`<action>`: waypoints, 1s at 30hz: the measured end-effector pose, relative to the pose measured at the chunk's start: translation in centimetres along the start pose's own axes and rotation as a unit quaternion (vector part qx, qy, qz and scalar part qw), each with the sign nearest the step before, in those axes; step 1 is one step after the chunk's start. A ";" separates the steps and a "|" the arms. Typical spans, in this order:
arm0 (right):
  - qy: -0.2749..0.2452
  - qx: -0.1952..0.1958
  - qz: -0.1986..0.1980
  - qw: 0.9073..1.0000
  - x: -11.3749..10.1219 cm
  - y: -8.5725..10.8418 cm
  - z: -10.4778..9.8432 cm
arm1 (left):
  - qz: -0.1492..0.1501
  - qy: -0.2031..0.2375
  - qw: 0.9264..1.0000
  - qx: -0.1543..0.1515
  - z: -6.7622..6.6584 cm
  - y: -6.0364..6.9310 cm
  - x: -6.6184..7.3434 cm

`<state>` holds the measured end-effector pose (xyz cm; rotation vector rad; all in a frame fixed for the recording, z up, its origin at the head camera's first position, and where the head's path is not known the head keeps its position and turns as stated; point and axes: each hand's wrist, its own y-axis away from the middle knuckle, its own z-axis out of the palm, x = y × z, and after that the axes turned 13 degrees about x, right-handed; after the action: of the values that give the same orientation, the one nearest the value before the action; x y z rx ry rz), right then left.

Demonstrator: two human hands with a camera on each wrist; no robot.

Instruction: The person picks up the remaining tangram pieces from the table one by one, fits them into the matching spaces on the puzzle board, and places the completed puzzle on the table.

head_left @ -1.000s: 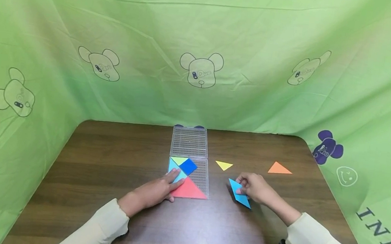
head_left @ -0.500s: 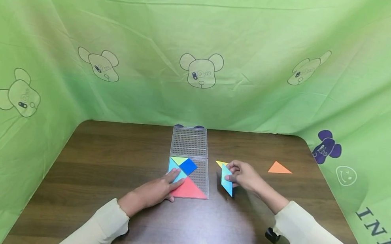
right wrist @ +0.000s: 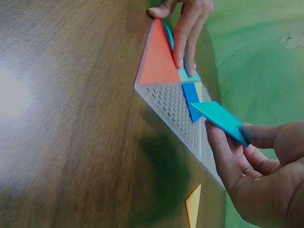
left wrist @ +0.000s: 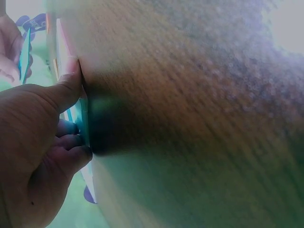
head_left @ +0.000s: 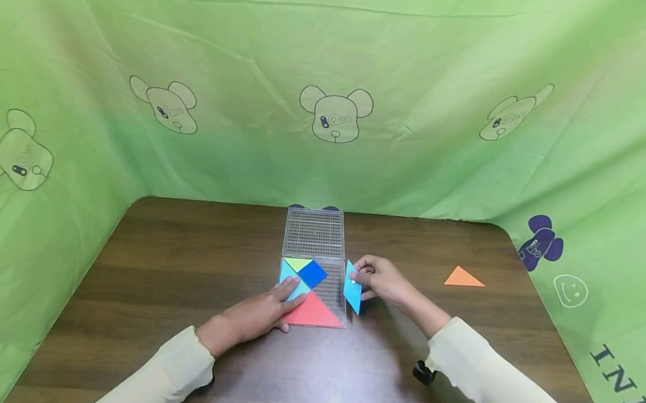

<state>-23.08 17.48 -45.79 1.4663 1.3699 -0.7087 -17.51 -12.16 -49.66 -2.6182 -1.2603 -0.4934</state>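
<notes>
My left hand [head_left: 254, 316] rests on the near-left corner of a clear gridded tray [head_left: 331, 288], fingers laid straight over a light blue triangle [head_left: 286, 276] and thumb at the tray's edge. Beside those fingers lies a red triangle [head_left: 314, 312]. A dark blue square [head_left: 313, 274] and a yellow-green triangle [head_left: 297, 264] sit along the upper left. Just off the tray's right edge, my right hand [head_left: 382, 280] pinches a bright blue parallelogram tile [right wrist: 221, 121], held tilted above the surface. A yellow triangle [right wrist: 193, 205] shows on the table in the right wrist view; the right hand covers it in the head view.
The tray's lid [head_left: 314, 233] lies unfolded behind it, joined along the far side. An orange triangle [head_left: 465, 277] lies on the brown wooden table [head_left: 187, 259] to the right. Green printed cloth [head_left: 252, 89] hangs around the table's back and sides.
My right hand has carried the blue parallelogram leftward from the table's right part to the tray's right edge, passing over the yellow triangle. The left hand has stayed on the tray.
</notes>
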 end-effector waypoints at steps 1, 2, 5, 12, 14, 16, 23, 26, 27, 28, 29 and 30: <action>-0.002 -0.001 -0.002 1.000 -0.1 -0.1 0.2 | 0.000 0.000 1.000 0.000 0.0 0.0 0.0; -0.003 -0.002 -0.004 1.000 -0.1 -0.3 0.4 | -0.001 0.000 1.000 -0.002 -0.1 0.0 0.0; -0.016 0.000 -0.002 1.000 -0.3 -0.6 1.0 | -0.004 0.000 1.000 -0.005 -0.2 -0.1 0.1; -0.024 0.004 -0.006 1.000 -0.5 -1.3 1.8 | 0.001 -0.005 1.000 -0.006 -0.4 -0.2 0.2; -0.020 0.005 -0.007 1.000 -0.5 -1.5 2.0 | 0.002 -0.008 1.000 -0.005 -0.5 -0.2 0.2; -0.012 0.004 -0.010 1.000 -0.5 -1.6 2.3 | 0.001 -0.008 1.000 -0.006 -0.5 -0.2 0.2; -0.002 -0.016 -0.017 1.000 0.0 -2.0 2.9 | -0.004 -0.003 1.000 -0.008 -0.4 -0.2 0.2; 0.015 -0.022 -0.033 0.999 0.2 -2.1 2.9 | -0.003 -0.004 1.000 -0.009 -0.4 -0.1 0.2; 0.022 -0.022 -0.037 0.999 0.3 -2.2 3.0 | -0.005 -0.003 1.000 -0.009 -0.4 -0.1 0.2; 0.028 -0.022 -0.040 0.999 0.4 -2.3 3.0 | -0.006 -0.002 1.000 -0.009 -0.4 -0.1 0.2; 0.036 -0.024 -0.045 0.998 0.4 -2.3 3.0 | -0.006 -0.001 1.000 -0.009 -0.4 -0.1 0.2; 0.043 -0.025 -0.047 0.998 0.4 -2.3 3.0 | -0.006 0.000 1.000 -0.008 -0.4 -0.1 0.1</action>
<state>-24.62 14.66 -47.84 1.4145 1.5214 -0.6724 -17.63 -12.09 -49.22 -2.6255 -1.2788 -0.5079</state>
